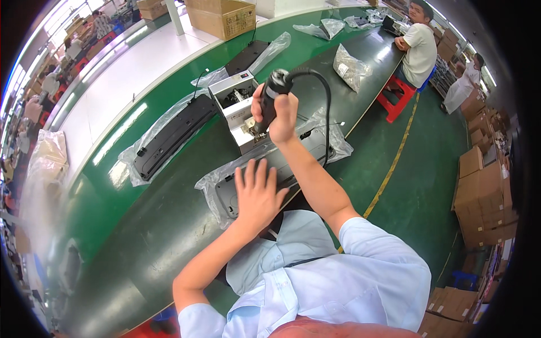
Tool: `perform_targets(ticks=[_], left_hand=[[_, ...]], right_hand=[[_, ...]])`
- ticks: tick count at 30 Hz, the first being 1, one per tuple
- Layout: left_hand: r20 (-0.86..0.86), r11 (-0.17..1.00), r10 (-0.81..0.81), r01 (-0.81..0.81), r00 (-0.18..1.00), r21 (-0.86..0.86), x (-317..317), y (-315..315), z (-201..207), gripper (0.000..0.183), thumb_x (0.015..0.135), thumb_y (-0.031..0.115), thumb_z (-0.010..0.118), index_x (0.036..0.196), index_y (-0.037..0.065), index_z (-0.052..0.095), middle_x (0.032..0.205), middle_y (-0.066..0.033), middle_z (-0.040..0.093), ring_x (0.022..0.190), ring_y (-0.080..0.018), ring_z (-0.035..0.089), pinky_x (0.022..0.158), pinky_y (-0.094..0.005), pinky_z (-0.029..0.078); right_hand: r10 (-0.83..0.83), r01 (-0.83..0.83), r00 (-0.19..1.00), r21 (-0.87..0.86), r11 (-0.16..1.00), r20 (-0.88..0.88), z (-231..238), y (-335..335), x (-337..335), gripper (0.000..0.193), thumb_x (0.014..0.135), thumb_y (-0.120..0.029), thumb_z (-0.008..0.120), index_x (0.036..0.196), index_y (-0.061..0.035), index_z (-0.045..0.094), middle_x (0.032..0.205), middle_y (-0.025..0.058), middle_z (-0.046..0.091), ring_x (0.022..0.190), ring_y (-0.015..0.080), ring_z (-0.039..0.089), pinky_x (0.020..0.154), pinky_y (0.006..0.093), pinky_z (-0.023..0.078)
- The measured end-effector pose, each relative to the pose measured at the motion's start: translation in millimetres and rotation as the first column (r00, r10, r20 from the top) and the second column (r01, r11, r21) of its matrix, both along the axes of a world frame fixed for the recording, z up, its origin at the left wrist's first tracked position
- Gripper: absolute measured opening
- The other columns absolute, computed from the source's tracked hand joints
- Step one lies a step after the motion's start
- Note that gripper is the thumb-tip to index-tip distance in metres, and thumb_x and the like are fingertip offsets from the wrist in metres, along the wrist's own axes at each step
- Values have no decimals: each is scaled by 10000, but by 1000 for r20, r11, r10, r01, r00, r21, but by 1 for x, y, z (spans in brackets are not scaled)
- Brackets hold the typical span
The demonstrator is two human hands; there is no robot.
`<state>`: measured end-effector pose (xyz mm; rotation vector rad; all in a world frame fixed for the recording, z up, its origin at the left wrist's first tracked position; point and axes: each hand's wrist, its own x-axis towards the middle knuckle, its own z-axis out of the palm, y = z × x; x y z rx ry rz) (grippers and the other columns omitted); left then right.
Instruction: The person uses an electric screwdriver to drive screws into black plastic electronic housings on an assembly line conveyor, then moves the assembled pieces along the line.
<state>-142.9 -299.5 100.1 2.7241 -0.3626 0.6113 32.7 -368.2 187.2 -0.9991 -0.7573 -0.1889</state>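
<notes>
My right hand (pixel 284 119) is closed round a black electric screwdriver (pixel 271 100), its tip pointing down at a grey metal screw feeder box (pixel 232 108) on the dark bench. From the top of the screwdriver a black cord loops down to the right. My left hand (pixel 258 191) lies with fingers spread over a long black plastic panel (pixel 226 194), which resembles the underside of a keyboard. Under the panel is a clear plastic bag (pixel 207 186). Part of the panel is hidden by my left hand and right forearm.
Beyond the feeder, a second black panel (pixel 177 134) and a third panel (pixel 248 57) lie on clear bags. A bag of small parts (pixel 350 67) sits farther right. A cardboard box (pixel 220 18) stands at the back. A seated person (pixel 420 50) leans on the bench's far end.
</notes>
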Motion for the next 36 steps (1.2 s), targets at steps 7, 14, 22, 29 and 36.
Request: perform_targets(ticks=[7, 14, 22, 29, 36], left_hand=[[-104, 989, 135, -141, 985, -52, -59, 75, -2, 737, 819, 384, 807, 1394, -8, 565, 1535, -266, 415, 1431, -486, 358, 1168, -602, 275], [-108, 991, 103, -112, 989, -73, -60, 84, -16, 753, 793, 350, 837, 1404, 6, 562, 1547, -264, 405, 1397, -471, 392, 1132, -582, 320], [-76, 989, 113, -119, 991, -84, -63, 86, -18, 736, 770, 356, 845, 1382, 31, 598, 1511, -264, 448, 1349, -476, 441, 1119, -594, 346], [-74, 990, 106, -112, 992, -83, -68, 86, -17, 756, 793, 360, 826, 1411, 15, 561, 1535, -245, 435, 1388, -452, 411, 1134, -560, 329], [-96, 973, 99, -117, 990, -200, -73, 90, -18, 800, 775, 341, 853, 1374, -83, 534, 1523, -326, 396, 1391, -478, 415, 1148, -560, 335]], right_hand=[[97, -99, 993, -28, 995, -61, -10, -10, -38, 777, 960, -703, 538, 1049, 64, 615, 674, 90, 588, 554, 124, 537, 511, 260, 427], [123, -140, 979, -102, 985, -160, -37, 10, -49, 785, 950, -723, 540, 1032, 54, 613, 671, 84, 587, 555, 123, 536, 508, 261, 427], [186, -223, 961, -174, 959, -204, -42, 16, -49, 805, 885, -784, 572, 1011, 11, 591, 672, 68, 567, 544, 140, 519, 525, 290, 431], [32, -29, 999, -61, 998, 42, 1, -6, -40, 829, 887, -822, 502, 1092, -20, 552, 688, 70, 545, 570, 171, 519, 554, 322, 441], [38, -33, 999, -120, 992, 34, 0, 6, -23, 774, 932, -745, 538, 1064, 16, 578, 689, 78, 564, 571, 154, 531, 554, 320, 435]])
